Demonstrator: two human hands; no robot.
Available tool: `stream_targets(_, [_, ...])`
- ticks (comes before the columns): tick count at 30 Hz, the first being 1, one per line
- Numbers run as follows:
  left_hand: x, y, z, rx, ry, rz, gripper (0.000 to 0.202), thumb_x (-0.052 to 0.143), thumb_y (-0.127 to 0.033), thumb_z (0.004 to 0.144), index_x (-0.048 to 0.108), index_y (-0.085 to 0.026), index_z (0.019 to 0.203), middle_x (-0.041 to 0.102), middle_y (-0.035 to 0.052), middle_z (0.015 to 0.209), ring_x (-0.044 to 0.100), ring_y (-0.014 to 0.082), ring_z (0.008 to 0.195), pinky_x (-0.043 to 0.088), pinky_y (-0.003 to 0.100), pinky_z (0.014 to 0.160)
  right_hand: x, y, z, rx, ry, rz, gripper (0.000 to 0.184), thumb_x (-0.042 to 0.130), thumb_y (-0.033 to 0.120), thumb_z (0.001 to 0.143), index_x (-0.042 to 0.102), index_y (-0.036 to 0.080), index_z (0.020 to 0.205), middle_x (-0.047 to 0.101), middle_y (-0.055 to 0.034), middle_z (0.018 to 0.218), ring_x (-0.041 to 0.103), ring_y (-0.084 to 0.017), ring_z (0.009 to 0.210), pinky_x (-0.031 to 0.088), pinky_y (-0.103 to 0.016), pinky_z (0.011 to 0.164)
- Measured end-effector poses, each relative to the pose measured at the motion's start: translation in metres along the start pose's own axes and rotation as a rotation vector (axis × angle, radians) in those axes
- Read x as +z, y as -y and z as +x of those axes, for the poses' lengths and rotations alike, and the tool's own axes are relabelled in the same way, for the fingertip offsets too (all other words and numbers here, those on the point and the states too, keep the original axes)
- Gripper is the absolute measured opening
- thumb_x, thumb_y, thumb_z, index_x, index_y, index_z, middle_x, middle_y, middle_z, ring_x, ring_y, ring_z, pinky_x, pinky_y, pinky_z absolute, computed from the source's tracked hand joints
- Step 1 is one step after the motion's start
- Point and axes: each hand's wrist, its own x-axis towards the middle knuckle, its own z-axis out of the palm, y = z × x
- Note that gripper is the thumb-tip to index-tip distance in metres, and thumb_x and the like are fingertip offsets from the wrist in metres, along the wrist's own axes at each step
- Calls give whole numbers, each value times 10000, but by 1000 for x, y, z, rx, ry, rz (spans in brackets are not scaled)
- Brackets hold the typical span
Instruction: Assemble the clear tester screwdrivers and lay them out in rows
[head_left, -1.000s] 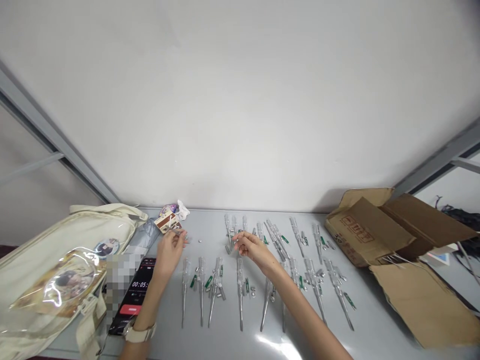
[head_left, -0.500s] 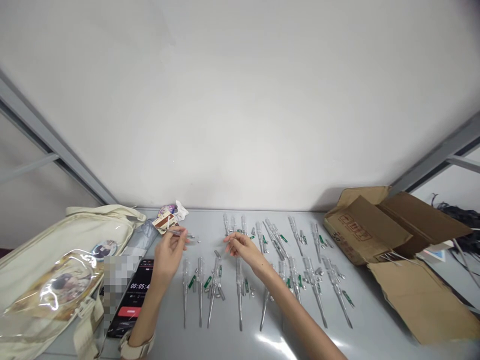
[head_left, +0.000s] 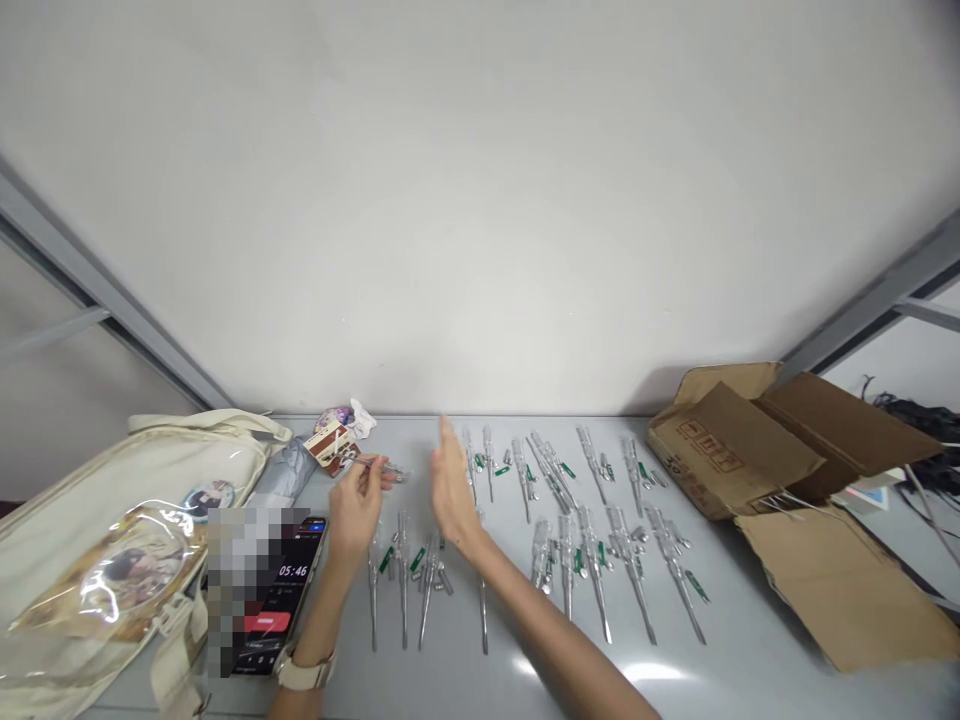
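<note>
My left hand point(head_left: 355, 508) is closed in a pinch around a voltage tester screwdriver, whose clear handle point(head_left: 394, 470) sticks out to the right of the fingers. My right hand point(head_left: 454, 490) is edge-on, fingers stretched out and pointing up. It is beside the left end of the far row of tester screwdrivers and hides part of it. Below my hands lies a nearer row, including one tester screwdriver point(head_left: 404, 585) with a clear handle and metal shaft. Small metal pieces and green strips point(head_left: 418, 560) lie beside many of them.
An open cardboard box point(head_left: 709, 440) stands at the right, its flap spread over the table. On the left are a cream bag point(head_left: 97, 500), a grey bundle point(head_left: 283, 478) and a phone point(head_left: 281, 595) showing a timer. A brown-and-white card point(head_left: 330, 447) lies near the wall point(head_left: 480, 220).
My right hand has moved slightly left, and its fingers have gone from curled to straight, pointing up. My left hand has shifted a little right with the tester screwdriver.
</note>
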Motion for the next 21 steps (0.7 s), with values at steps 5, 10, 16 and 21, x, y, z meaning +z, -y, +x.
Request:
stream_targets(5, [3,1,4,17,4,21,203,563,-411,870,578,-209,868,702,63,808,682,199,687,530,285,638,3,-3,-4,2,2,-47,723,176,625,986,182,193,1565,180,-61,1621,90,-216,1502,2,-455,1223])
stream_targets(10, [9,7,3,130,-41,134,206,524,-405,896,576,-212,851,699,48,806,683,189,722,531,285,692,-1,-9,-8,-78,146,-82,708,267,625,979,202,227,1561,214,-46,1614,143,-218,1495,46,-441,1226])
stream_targets(16, [12,13,3,173,-53,54,292,509,-472,901,579,-193,854,689,39,780,664,161,661,552,271,661,-3,-6,-2,11,-181,-50,697,156,595,1001,154,190,1568,193,-57,1618,127,-190,1497,87,-436,1221])
stream_targets(21, [11,9,4,278,-33,53,275,505,-440,921,595,-187,865,681,33,802,648,138,653,548,252,660,0,-2,4,-16,-43,-67,694,171,605,996,226,196,1554,271,-59,1594,171,-205,1489,119,-454,1214])
